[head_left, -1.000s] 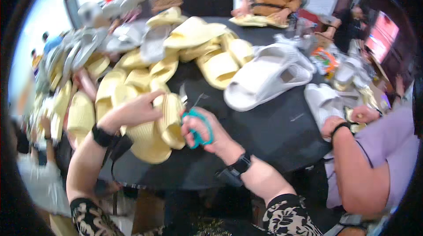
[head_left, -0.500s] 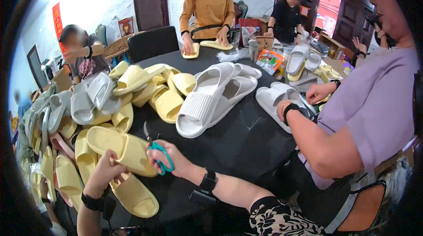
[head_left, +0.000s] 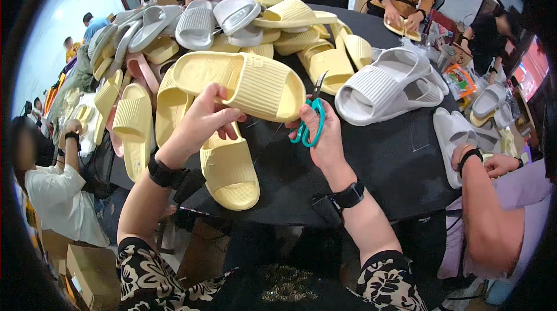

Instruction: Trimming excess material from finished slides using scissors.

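A yellow slide slipper (head_left: 264, 82) is held up over the table, tilted, with its ribbed strap facing up and its toe to the right. My left hand (head_left: 203, 108) grips its near side by the strap, with the fingers partly hidden underneath. My right hand (head_left: 329, 140) is closed around teal-handled scissors (head_left: 310, 122), whose dark blades point up beside the slipper's toe. The right thumb and fingertips are close to that toe; whether they touch it I cannot tell. Below my left hand, another yellow slipper (head_left: 232, 174) lies on the black table (head_left: 360, 177).
Yellow, grey and pink slippers are heaped (head_left: 174, 41) at the far left of the table. Stacked pale grey slippers (head_left: 371, 87) stand to the right. A person in a lilac top (head_left: 505, 241) handles slippers at the right; others work around the table. Cardboard boxes (head_left: 93, 276) are at lower left.
My view has swung left, bringing a person in white into sight. The held slipper is now above the table slipper, and my right hand with the scissors has turned upright at its toe.
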### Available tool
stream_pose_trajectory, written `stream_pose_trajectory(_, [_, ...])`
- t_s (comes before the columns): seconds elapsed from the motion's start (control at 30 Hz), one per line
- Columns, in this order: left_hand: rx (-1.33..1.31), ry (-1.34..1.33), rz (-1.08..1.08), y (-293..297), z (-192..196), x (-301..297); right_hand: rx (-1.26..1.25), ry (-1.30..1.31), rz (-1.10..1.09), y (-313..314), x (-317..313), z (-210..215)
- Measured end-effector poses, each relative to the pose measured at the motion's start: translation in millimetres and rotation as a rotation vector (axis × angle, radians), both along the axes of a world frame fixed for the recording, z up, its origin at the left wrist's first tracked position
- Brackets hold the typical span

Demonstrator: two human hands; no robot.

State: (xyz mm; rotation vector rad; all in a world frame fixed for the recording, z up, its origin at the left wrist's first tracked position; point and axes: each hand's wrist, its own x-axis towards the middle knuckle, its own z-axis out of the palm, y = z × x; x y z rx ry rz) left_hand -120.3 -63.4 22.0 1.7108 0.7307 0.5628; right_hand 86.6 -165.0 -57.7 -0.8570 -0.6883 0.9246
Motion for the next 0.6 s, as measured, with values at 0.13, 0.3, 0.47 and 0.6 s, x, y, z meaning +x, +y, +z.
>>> stream_pose_trajectory(0.13, [0.010,0.020,-0.009,-9,-1,0,0.010,-0.022,-0.025,1,-3,-3])
stream_pose_trajectory(0.3, [0.065,0.008,0.025,-25,-2,-8,-0.017,0.086,-0.106,-1,8,8])
stream_pose_trajectory(0.47, [0.303,0.195,0.273,-34,-29,-58,-0.020,0.098,-0.124,1,17,7])
stream_pose_trajectory(0.6, [0.513,0.449,0.325,-53,-64,-98,-0.004,0.049,-0.106,0,23,10])
